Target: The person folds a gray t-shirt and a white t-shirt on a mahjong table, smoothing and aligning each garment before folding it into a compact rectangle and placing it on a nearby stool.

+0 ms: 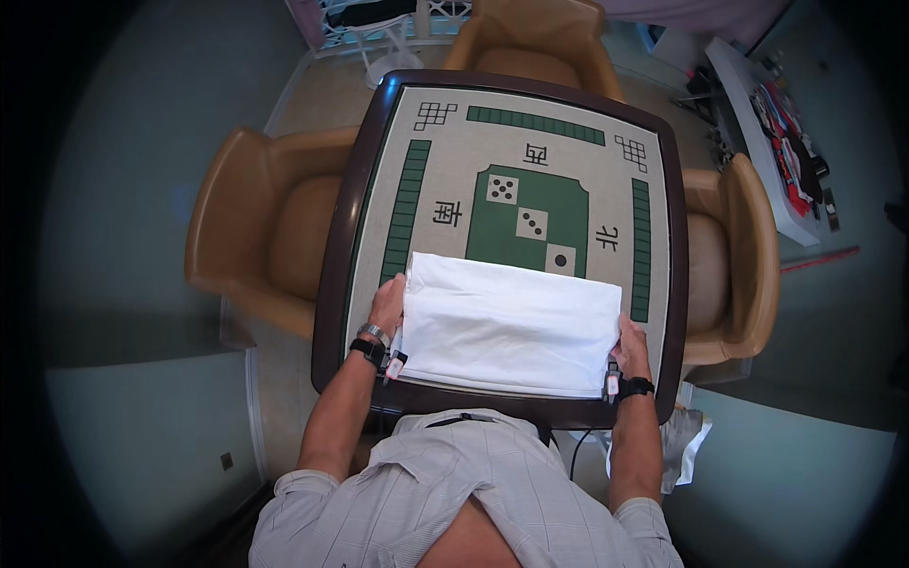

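Observation:
A white folded cloth (511, 326) lies wide across the near part of a mahjong table (497, 413) with a dark, glossy frame and a printed beige mat. At the cloth's left edge is my left hand (388, 304), its fingers partly hidden behind the fabric. My right hand (631, 343) is at the right edge, fingertips against the cloth's side, thumb up. Both wrists wear black straps with small devices; the left one also has a metal watch. Whether the fingers pinch the fabric on either side is hard to tell.
Tan armchairs stand at the left (248, 227), right (738, 263) and far side (540, 42) of the table. A white shelf (753, 135) with clothes stands at the right. A red stick (820, 259) lies near it. A white stool (383, 42) is at the back.

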A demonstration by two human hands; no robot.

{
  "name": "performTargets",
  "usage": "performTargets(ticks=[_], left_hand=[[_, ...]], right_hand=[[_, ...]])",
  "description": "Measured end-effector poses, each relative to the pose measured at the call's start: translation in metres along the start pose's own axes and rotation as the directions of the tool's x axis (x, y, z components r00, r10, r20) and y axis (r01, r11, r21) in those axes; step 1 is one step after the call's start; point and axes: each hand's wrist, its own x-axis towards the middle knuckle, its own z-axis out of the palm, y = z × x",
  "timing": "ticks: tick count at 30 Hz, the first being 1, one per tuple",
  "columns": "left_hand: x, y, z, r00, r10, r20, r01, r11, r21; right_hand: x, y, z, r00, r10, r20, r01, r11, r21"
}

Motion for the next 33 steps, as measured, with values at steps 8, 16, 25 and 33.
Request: performTargets(ticks=[8,16,25,33], left_hand=[[0.035,-0.016,-0.003,0.993,0.118,0.011,-0.115,0.948,0.298],[0.055,-0.035,-0.011,0.992,0.124,-0.011,-0.114,0.942,0.314],[0.061,0.002,-0.005,0.962,0.27,-0.036,-0.199,0.786,0.585],[0.094,-0.012,0.018,0.909,0.407,-0.09,-0.33,0.834,0.441]], right_hand=[[-0.007,0.003,0.001,0.995,-0.083,-0.063,0.074,0.987,-0.141],[0.0,0.007,-0.001,0.993,-0.094,-0.074,0.086,0.991,-0.099],[-0.005,-0.018,0.016,0.998,-0.056,-0.037,0.047,0.978,-0.203],[0.067,0.022,-0.034,0.946,-0.318,-0.061,0.285,0.907,-0.311]])
